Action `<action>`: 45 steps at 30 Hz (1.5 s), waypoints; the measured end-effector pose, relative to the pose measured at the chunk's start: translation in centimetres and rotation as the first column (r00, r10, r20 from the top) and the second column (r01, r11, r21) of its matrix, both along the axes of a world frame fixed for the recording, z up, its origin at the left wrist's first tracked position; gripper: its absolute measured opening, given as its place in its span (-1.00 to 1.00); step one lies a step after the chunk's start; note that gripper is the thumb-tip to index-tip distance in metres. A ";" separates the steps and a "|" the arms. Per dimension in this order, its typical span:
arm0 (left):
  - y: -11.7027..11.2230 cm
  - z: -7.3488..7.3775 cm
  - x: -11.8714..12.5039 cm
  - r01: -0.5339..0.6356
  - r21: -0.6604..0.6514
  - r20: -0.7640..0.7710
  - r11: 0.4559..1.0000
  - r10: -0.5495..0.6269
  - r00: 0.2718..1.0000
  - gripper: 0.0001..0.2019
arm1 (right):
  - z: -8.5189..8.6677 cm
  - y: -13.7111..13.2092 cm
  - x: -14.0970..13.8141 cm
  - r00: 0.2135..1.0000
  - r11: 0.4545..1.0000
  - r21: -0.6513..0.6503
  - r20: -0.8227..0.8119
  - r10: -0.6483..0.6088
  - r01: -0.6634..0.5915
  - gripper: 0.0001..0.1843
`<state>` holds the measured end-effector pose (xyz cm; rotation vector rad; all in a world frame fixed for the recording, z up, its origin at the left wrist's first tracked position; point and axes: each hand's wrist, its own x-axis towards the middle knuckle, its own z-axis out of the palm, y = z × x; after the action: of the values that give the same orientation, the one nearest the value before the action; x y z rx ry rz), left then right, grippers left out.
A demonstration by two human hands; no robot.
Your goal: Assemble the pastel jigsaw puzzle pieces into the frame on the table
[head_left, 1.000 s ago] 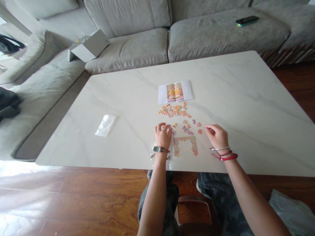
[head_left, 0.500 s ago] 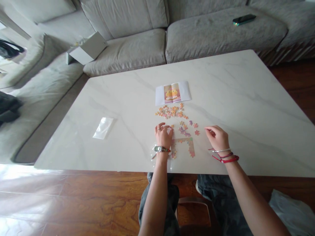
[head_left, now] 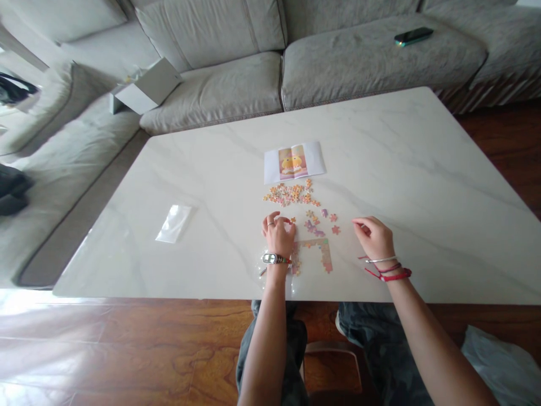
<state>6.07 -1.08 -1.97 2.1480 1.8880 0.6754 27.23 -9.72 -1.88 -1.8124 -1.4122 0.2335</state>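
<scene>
My left hand (head_left: 279, 234) rests by the left side of a partly joined jigsaw frame (head_left: 326, 256), thumb and forefinger curled together. Whatever may be between those fingertips is too small to make out. To the right, apart from the pieces, is my right hand (head_left: 375, 235), its fingers closed in a pinch; nothing visible sticks out of them. Loose purple puzzle pieces (head_left: 313, 228) and a pink puzzle piece (head_left: 336, 230) lie above the frame. Farther back is a pile of orange and pink puzzle pieces (head_left: 289, 194). A clear plastic sheet or bag (head_left: 292, 288) is partly under my left wrist.
A creased paper with a picture (head_left: 313, 158) lies behind the pile on the marble-patterned table (head_left: 211, 169). A clear plastic bag (head_left: 174, 224) lies to the left. On the grey sofa (head_left: 236, 84) are a white box (head_left: 147, 90) and a phone (head_left: 413, 36).
The whole view has shifted slightly. Both hands keep nearly the same pose, and the puzzle pieces look unmoved on the table.
</scene>
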 end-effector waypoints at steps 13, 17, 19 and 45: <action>0.1 -0.1 -0.8 0.029 0.024 -0.060 0.999 -0.028 0.998 -0.82 | 0.0 0.1 -0.3 1.000 1.000 -0.007 0.010 0.013 -0.013 -0.82; -0.1 0.0 -0.6 0.061 -0.015 -0.081 0.998 -0.062 0.995 -0.91 | 0.1 0.1 -0.5 1.000 1.000 -0.001 0.014 0.019 -0.019 -0.82; -0.2 0.2 -0.5 0.066 -0.017 -0.088 0.998 -0.067 0.994 -0.91 | 0.1 0.1 -0.5 1.000 1.000 -0.004 0.020 0.022 -0.022 -0.82; 0.0 2.1 -1.3 0.286 -0.215 0.353 0.934 -0.198 0.914 -0.94 | 0.1 0.1 -0.2 0.999 0.999 -0.025 0.031 0.031 -0.030 -0.82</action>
<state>4.77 -1.13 0.14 1.9207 1.4197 0.6404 27.05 -9.63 -1.75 -1.8234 -1.4657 0.2397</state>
